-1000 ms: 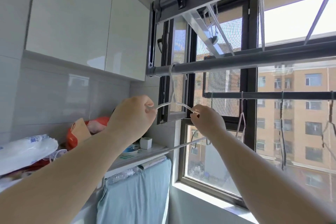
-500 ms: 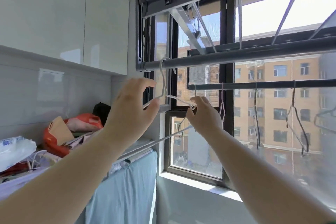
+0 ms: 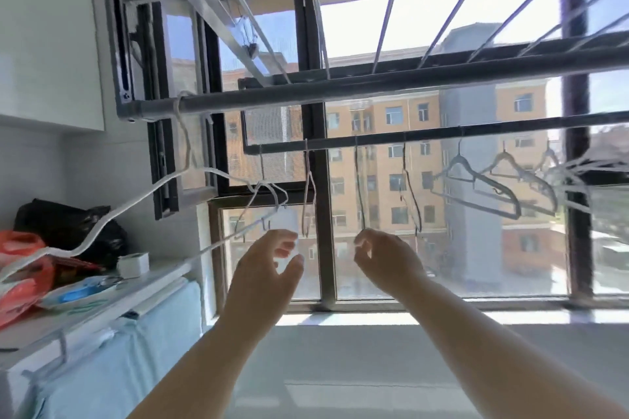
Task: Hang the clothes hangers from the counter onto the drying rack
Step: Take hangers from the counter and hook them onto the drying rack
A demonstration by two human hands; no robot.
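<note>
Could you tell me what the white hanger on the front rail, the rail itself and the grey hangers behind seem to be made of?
White hanger: probably plastic-coated wire, thin, matte, bent in smooth curves. Front rail: metal tube, judging by its dull grey sheen. Grey hangers: likely plastic, with broad matte arms; too blurred to be sure.

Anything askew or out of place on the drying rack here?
The white hanger hangs tilted at the far left end of the near rail, one arm sloping down to the left. It is the only one there; the other hangers hang from the far rail. Left hand and right hand are open, touching nothing.
</note>
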